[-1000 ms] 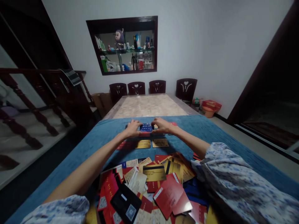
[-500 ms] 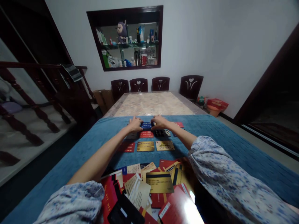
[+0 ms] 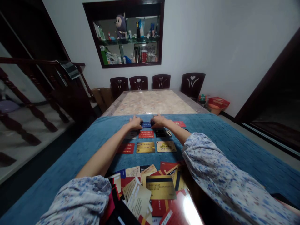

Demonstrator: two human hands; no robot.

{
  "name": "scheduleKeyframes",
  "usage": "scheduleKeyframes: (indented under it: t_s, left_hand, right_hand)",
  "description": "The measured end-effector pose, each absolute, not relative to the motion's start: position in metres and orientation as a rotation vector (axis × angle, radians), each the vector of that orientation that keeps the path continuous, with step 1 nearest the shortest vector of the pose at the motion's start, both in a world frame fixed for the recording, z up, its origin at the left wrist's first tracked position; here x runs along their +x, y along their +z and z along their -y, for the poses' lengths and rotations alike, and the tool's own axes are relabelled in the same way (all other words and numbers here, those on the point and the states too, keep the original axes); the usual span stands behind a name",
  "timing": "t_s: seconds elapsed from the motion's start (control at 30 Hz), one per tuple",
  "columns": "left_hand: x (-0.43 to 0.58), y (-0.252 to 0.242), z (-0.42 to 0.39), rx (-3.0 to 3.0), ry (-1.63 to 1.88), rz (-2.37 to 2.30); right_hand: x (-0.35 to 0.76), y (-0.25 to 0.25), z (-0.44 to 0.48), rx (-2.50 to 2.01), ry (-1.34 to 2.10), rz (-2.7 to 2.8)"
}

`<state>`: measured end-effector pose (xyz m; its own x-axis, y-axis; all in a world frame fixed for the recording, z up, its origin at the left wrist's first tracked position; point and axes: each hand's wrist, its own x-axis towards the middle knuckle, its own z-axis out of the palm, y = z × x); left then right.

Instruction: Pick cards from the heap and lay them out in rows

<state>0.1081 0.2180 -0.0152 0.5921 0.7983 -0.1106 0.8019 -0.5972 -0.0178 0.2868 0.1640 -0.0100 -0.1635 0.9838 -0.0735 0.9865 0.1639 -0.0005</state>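
A small blue card (image 3: 146, 124) lies at the far row on the blue cloth. My left hand (image 3: 135, 122) has its curled fingers at the card's left end, and my right hand (image 3: 158, 121) has its fingers at the right end, so the two hold it between them. Just nearer sits a red card (image 3: 146, 134), with a black card (image 3: 163, 132) to its right, partly under my right wrist. The nearest row has a red card (image 3: 126, 148), a gold card (image 3: 145, 147) and a pale gold card (image 3: 166, 146). My left forearm covers part of the left side.
A heap of mixed cards (image 3: 160, 187) lies close to me, between my forearms. Blue cloth (image 3: 211, 150) covers the near table; its far part (image 3: 150, 101) has a patterned top. Chairs (image 3: 161, 82) stand beyond. At the far right is another red card (image 3: 179, 124).
My hands have drawn slightly closer together at the blue card, so a little less of it shows. The head view has shifted a little.
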Motion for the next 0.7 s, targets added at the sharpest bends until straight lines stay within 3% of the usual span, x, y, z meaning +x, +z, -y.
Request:
scheduleKeyframes:
  t_s: [0.7]
  left_hand:
    - [0.1169, -0.0197, -0.2243, 2.812, -0.297, -1.406]
  right_hand:
    - [0.2871, -0.0111, -0.1656, 1.97, -0.071, -2.357]
